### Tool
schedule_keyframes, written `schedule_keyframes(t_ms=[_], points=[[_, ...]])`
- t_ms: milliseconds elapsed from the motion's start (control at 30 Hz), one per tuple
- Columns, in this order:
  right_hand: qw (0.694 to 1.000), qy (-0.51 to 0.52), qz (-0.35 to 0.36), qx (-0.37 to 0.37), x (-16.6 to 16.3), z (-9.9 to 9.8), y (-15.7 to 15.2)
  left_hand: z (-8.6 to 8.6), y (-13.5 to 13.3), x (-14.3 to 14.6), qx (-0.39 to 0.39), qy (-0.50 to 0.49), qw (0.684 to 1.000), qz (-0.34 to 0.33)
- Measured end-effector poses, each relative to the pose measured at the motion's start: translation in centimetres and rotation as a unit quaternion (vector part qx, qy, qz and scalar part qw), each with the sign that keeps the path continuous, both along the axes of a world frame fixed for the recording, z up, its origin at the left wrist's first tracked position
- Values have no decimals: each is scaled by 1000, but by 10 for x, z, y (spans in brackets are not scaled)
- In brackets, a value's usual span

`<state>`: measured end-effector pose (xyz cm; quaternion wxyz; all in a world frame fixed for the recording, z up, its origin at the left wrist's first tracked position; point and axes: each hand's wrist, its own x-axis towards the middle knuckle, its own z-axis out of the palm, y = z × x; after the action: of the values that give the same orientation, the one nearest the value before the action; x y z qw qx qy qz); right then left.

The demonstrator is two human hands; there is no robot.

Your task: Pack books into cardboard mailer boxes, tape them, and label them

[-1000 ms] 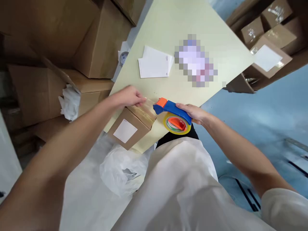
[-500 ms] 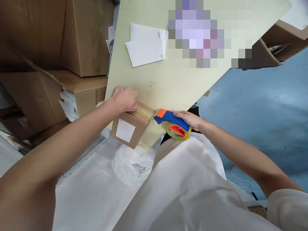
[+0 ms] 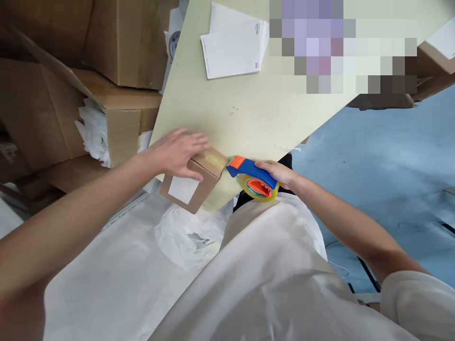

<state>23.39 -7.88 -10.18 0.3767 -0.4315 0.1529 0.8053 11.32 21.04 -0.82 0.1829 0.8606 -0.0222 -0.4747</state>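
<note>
A small cardboard box [image 3: 210, 194] with a white label [image 3: 184, 189] on its side sits at the table's near edge. Clear yellowish tape [image 3: 214, 160] runs along its top. My left hand [image 3: 181, 151] lies over the left part of the box, fingers spread, partly hiding the top and the label. To the right of the box, my right hand [image 3: 275, 171] is wrapped round the handle of a blue and orange tape dispenser [image 3: 253, 171]. A roll of yellowish tape sits in the dispenser, whose front end is close to the box's right edge.
White cards [image 3: 232, 52] lie stacked on the pale table [image 3: 249, 123]; beyond them a patch is pixelated. Large cardboard boxes [image 3: 138, 47] stand at the left, one with white paper [image 3: 94, 135] sticking out. A crumpled plastic bag [image 3: 177, 241] is below the table edge.
My left hand has gone from a closed fist at the box's top to spread fingers over it. My right hand still holds the dispenser by the box. The view has shifted slightly.
</note>
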Motion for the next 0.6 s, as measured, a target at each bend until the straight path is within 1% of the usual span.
schedule_keyframes(t_ms=[33,67,133,233,333,400,467,533,600], points=[[1000,1,0,1,0,-1,-1,-1,-1,-9,-24,14,1000,2],[1000,3,-3,4,1,-2,-1,-2,-2,-17,-28,29,999,16],[1000,19,-13,15,1,-2,-3,-6,-3,-30,-18,46,997,56],[998,56,-17,26,-2,1,-2,-8,-2,-40,-6,38,995,97],[997,69,-14,25,-4,7,11,-6,4,-46,29,37,988,147],[997,60,-20,33,-1,11,32,-4,12,-51,74,38,976,200],[998,45,-21,48,8,12,61,-3,20,-57,119,34,956,266],[997,34,-7,62,21,10,94,-2,22,-62,160,8,927,338],[997,18,28,73,34,8,127,1,17,-63,201,-58,892,400]])
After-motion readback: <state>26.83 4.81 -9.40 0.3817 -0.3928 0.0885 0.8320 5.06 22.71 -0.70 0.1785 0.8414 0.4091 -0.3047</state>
